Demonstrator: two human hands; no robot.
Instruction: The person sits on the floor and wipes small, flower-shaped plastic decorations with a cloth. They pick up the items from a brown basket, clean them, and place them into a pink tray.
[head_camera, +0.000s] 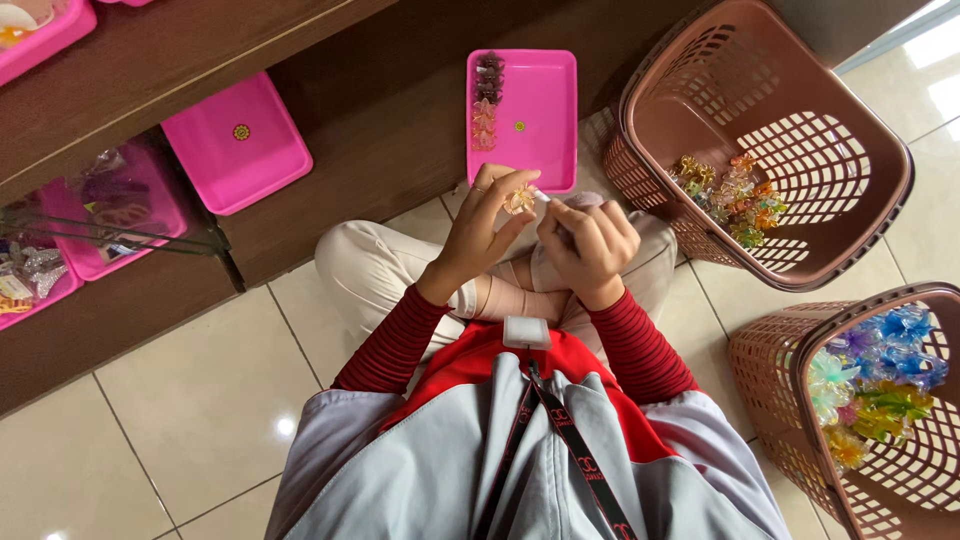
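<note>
Sitting cross-legged on a pale tiled floor (200, 400), the person wears a grey vest over a red top with dark-striped red sleeves, a lanyard hanging down the chest. Both hands are raised over the lap. The left hand (480, 235) pinches a small peach-orange flower-shaped hair clip (519, 199) between thumb and fingertips, the fingers curled narrowly around it. The right hand (588, 245) is curled almost into a fist just beside the clip, its fingertips meeting a small white piece at the clip's edge; what that piece is cannot be told.

Just beyond the hands, a pink tray (545, 110) lies on the dark wooden base of a shelf unit, with a short row of dark and pinkish clips (487, 100) along its left side. To the right stands a brown plastic basket (880, 170) holding a small heap of orange and green clips (735, 195). A second brown basket (780, 370), nearer on the right, holds blue, green, yellow and purple clips (880, 385). To the left, another pink tray (238, 140) sits on the base, and further pink trays (110, 215) of items rest on the shelves.
</note>
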